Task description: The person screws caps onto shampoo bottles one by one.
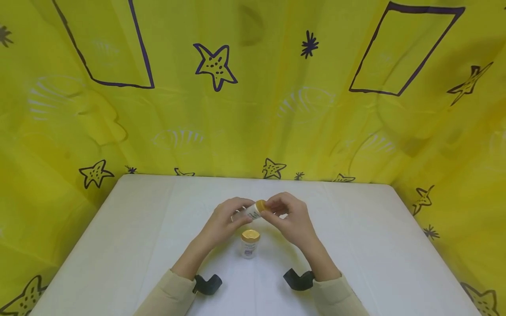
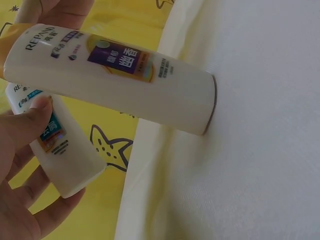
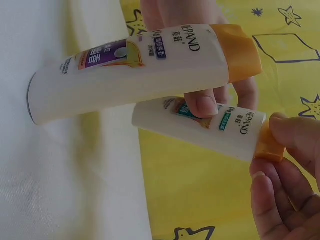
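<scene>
A white shampoo bottle with a gold cap and a teal label point(image 1: 254, 211) is held tilted above the table. My left hand point(image 1: 224, 220) grips its body, the thumb across the label in the left wrist view. The thumb and fingers of my right hand point(image 1: 290, 217) pinch the gold cap point(image 3: 270, 142), which sits on the bottle. A second white bottle with a purple label point(image 1: 249, 247) stands upright on the table between the forearms, its gold cap on. Neither hand touches this one; in both wrist views it partly covers the opposite hand.
A white-covered table point(image 1: 130, 245) lies under the hands. Behind it and at both sides hangs a yellow curtain point(image 1: 237, 109) printed with starfish and fish. Black wrist mounts point(image 1: 299, 280) stick out inward from both beige sleeves point(image 1: 336, 296).
</scene>
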### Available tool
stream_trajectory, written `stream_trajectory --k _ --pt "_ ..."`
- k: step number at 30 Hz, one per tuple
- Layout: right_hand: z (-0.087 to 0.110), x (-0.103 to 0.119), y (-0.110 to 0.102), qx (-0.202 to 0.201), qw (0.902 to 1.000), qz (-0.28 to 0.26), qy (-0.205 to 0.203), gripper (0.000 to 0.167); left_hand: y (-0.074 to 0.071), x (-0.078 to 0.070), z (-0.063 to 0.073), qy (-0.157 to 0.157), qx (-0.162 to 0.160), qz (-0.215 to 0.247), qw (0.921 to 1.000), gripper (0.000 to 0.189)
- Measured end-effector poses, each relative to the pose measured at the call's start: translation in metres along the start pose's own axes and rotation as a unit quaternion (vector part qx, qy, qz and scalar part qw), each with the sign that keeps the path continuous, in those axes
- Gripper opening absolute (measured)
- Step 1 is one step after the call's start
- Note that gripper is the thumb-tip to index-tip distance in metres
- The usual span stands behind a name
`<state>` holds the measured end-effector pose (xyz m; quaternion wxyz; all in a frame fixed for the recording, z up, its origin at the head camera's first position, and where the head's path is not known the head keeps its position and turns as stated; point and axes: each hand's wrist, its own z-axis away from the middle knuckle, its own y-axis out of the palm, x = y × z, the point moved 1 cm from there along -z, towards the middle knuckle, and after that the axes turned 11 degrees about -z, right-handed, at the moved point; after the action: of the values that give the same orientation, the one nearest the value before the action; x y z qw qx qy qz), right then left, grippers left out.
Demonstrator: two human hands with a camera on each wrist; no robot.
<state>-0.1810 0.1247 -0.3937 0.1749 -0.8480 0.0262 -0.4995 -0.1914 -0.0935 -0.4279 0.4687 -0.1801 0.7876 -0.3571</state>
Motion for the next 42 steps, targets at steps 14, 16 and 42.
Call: stream_trajectory --k 14,16,42 --pt "-0.002 -0.008 -0.004 0.113 0.9832 0.029 -0.141 0.039 -0.009 0.01 0.001 0.017 0.121 0.072 0.9899 0.043" --pt "-0.001 -0.009 -0.004 0.113 0.9814 0.029 -0.153 0.038 -0.008 0.01 0.001 0.027 0.118 0.078 0.9896 0.042" --pt "0.001 -0.008 0.01 -0.073 0.9953 0.047 -0.042 0.027 0.001 -0.007 0.0 0.084 -0.097 -0.1 0.9867 0.038"
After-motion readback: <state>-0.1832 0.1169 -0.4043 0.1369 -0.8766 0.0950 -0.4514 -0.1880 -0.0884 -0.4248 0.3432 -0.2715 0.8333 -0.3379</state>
